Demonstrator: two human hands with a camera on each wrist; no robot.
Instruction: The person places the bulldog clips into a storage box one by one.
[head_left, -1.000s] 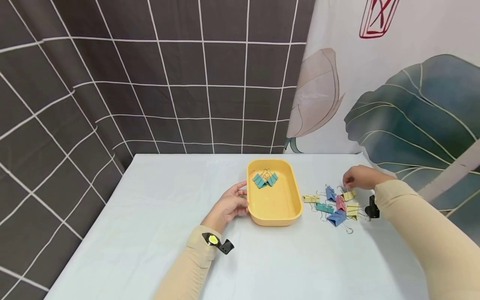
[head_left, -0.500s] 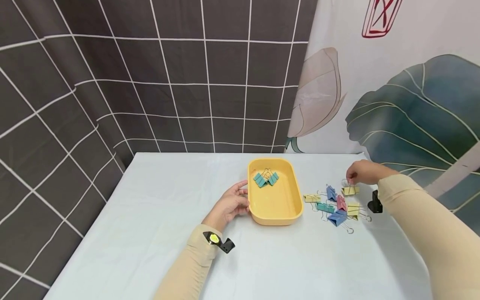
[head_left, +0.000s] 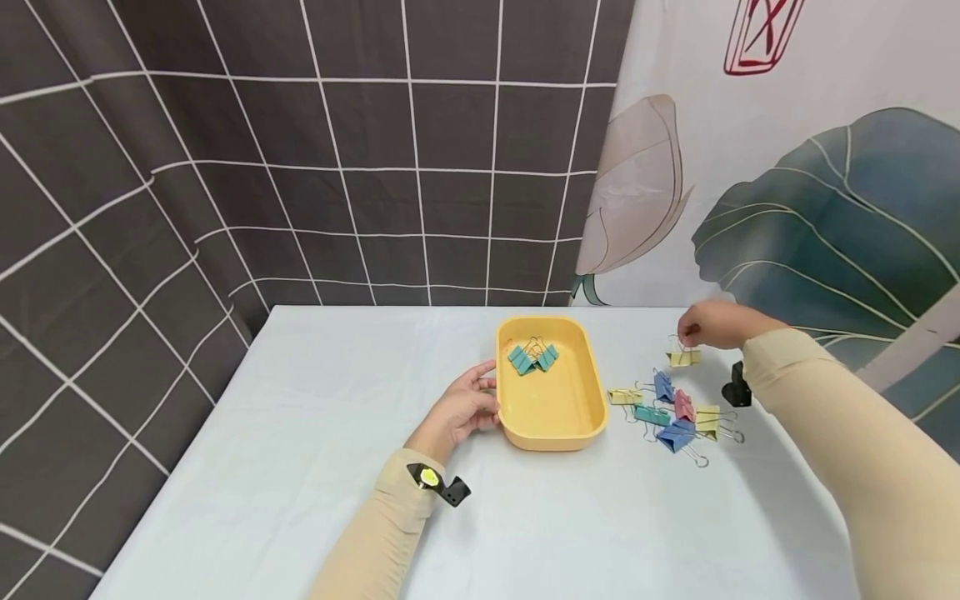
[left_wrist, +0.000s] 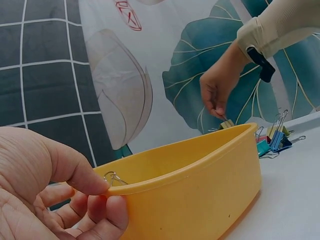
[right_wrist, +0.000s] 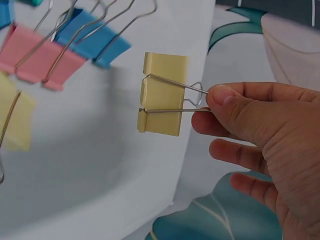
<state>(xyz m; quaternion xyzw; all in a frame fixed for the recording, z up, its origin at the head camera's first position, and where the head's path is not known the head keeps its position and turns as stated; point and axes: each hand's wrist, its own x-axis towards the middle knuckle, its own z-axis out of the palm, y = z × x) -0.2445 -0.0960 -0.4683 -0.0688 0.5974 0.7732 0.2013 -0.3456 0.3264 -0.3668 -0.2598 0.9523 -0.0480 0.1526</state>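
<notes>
My right hand (head_left: 716, 324) pinches a yellow binder clip (right_wrist: 164, 93) by one wire handle between thumb and forefinger, its other fingers loosely bent. In the head view the clip hangs just beyond the pile, behind the blue clip (head_left: 663, 386). My left hand (left_wrist: 65, 190) holds the left rim of a yellow plastic tub (left_wrist: 195, 200), thumb over the edge and fingertips against the outer wall. Inside the tub, toward its far end, lie two teal binder clips (head_left: 533, 358) with their handles up.
Right of the tub several binder clips lie close together: a yellow clip (head_left: 625, 397), a teal clip (head_left: 652, 415), a pink clip (head_left: 683, 406), a second blue clip (head_left: 677, 435) and another yellow clip (head_left: 707, 422). A curtain (head_left: 787, 208) hangs behind the white table (head_left: 300, 467).
My right hand has lifted the yellow binder clip away from the pile, then moved it left and farther back. The left hand and the tub stay where they were.
</notes>
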